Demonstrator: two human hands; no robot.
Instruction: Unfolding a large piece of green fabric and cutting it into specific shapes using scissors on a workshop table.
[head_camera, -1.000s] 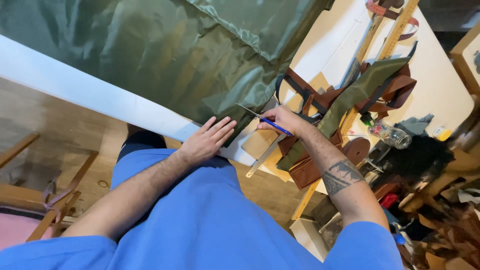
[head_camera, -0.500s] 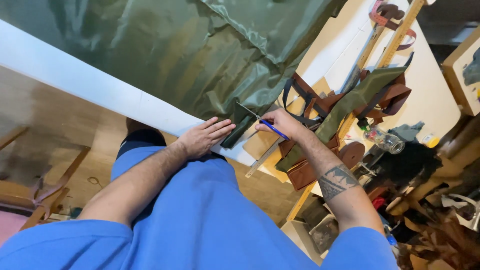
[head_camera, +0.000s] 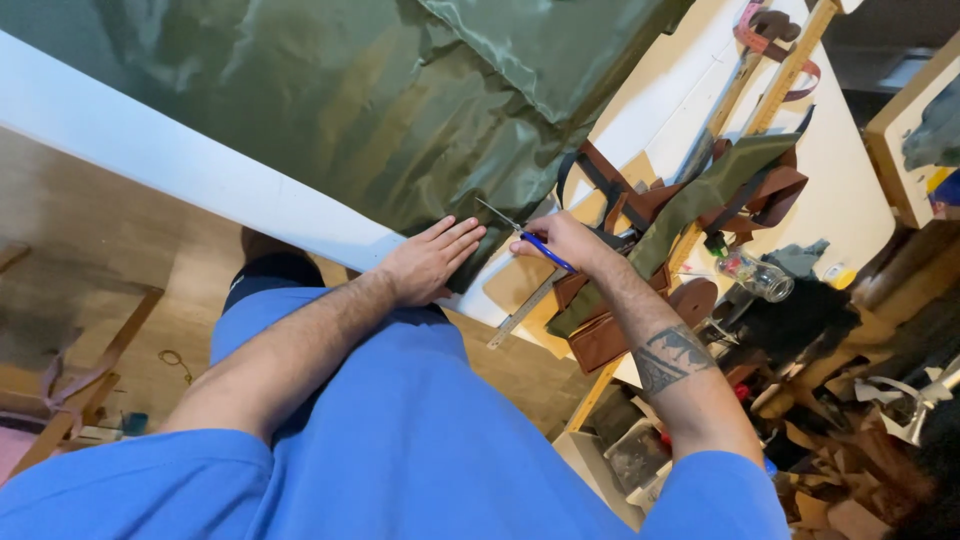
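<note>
A big sheet of shiny olive-green fabric (head_camera: 330, 110) lies spread over a white table (head_camera: 150, 150). My left hand (head_camera: 430, 262) rests flat, fingers together, on the fabric's corner at the table edge. My right hand (head_camera: 565, 240) grips a thin blue-handled tool (head_camera: 535, 245) whose metal tip points at the fabric edge just right of my left fingers. A metal ruler (head_camera: 525, 310) lies on a tan board under my right hand.
Brown leather straps and an olive bag piece (head_camera: 690, 205) lie to the right, with a wooden yardstick (head_camera: 780, 80), a clear bottle (head_camera: 750, 275) and a round leather piece (head_camera: 693, 300). Cluttered scraps fill the lower right. Wooden floor (head_camera: 120, 270) lies left.
The view has shifted slightly. My right hand has brought the blue-handled tool nearer the fabric corner, and my left hand stays pressed flat on the fabric.
</note>
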